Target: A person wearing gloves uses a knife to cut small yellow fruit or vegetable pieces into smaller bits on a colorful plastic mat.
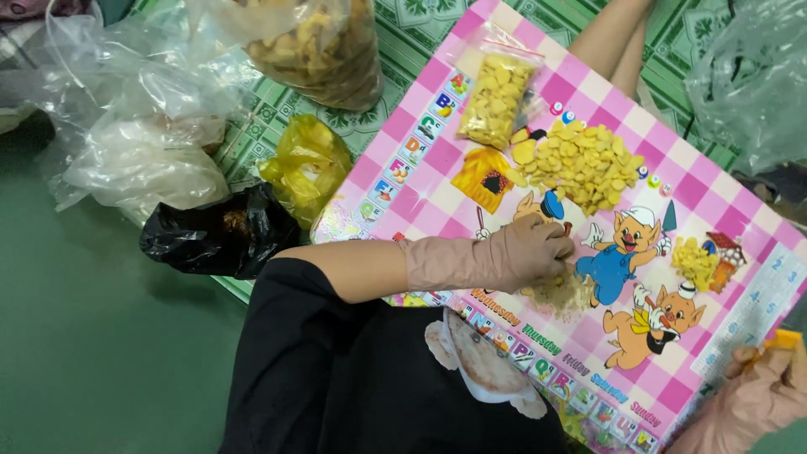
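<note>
Hands in gloves are sorting yellow pieces on the pink checked mat [740,219].
We are pressing our left hand [525,252], fingers curled, onto the crumbs [567,294] just near of the big yellow pile [584,164]; our right hand [761,395] is pinching an orange piece [786,339]. One small bag [496,97] is lying filled at the far side, while the pile and a smaller heap [696,261] are lying loose.

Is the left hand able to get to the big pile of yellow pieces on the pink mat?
Probably yes. The left hand rests on the pink mat just below the big pile of yellow pieces, with only bare mat between them.
</note>
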